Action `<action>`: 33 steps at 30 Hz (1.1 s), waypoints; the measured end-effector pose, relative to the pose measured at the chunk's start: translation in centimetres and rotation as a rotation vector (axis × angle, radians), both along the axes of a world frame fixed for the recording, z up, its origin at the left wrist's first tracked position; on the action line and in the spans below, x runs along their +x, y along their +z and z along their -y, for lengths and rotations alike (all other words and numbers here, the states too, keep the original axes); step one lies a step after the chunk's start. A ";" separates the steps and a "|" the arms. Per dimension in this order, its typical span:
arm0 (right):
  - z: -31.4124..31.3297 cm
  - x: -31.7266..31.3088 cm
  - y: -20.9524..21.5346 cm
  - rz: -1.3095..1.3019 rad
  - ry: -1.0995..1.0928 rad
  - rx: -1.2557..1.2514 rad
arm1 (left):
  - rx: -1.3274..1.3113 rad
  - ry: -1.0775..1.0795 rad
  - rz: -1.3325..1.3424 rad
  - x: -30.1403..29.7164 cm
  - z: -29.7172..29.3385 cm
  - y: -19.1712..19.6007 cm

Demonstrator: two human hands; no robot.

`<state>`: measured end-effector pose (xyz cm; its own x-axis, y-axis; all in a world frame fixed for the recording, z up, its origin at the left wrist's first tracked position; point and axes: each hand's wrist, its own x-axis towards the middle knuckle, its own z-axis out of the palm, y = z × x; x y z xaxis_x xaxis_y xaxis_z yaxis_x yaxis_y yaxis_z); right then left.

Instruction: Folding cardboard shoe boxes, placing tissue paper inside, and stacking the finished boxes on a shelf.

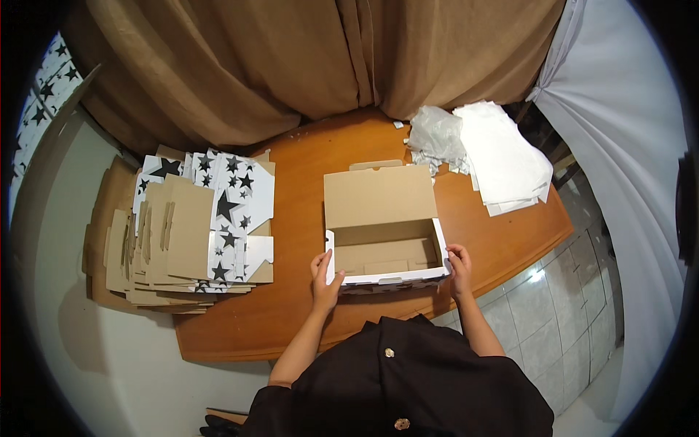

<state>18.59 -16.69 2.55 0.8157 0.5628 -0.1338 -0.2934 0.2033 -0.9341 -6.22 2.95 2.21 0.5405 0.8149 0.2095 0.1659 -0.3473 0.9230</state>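
An open cardboard box point(386, 279) stands on the wooden table in front of me, brown inside and white with dark stars outside. Its lid point(378, 197) is folded back, away from me, and nothing lies inside. My left hand point(325, 280) grips the box's near left corner, thumb along the front wall. At the near right corner, my right hand point(459, 269) holds the side wall, its fingers bent against the edge.
On the left is a stack of flat, star-printed cardboard boxes point(191, 226). White paper sheets point(502, 156) lie at the back right beside a crumpled clear plastic bag point(438, 135). A brown curtain point(291, 58) hangs behind the wooden table point(291, 320).
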 end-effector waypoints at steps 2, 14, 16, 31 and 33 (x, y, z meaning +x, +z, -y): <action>0.3 -1.2 -1.1 0.159 0.020 -0.023 | 0.040 0.044 -0.046 -0.3 1.0 -0.7; -0.2 -1.6 -1.2 0.648 0.104 -0.416 | 0.303 0.081 -0.245 2.4 1.1 1.4; 0.1 -1.5 -1.4 0.623 0.104 -0.410 | 0.797 -0.265 -0.383 4.5 0.7 5.6; 4.5 1.7 -0.7 0.642 -0.003 -0.483 | 0.809 -1.389 -0.464 21.1 2.7 -6.2; 4.0 2.5 0.1 0.720 -0.089 -0.477 | 0.820 -1.404 -0.435 22.4 2.4 -5.5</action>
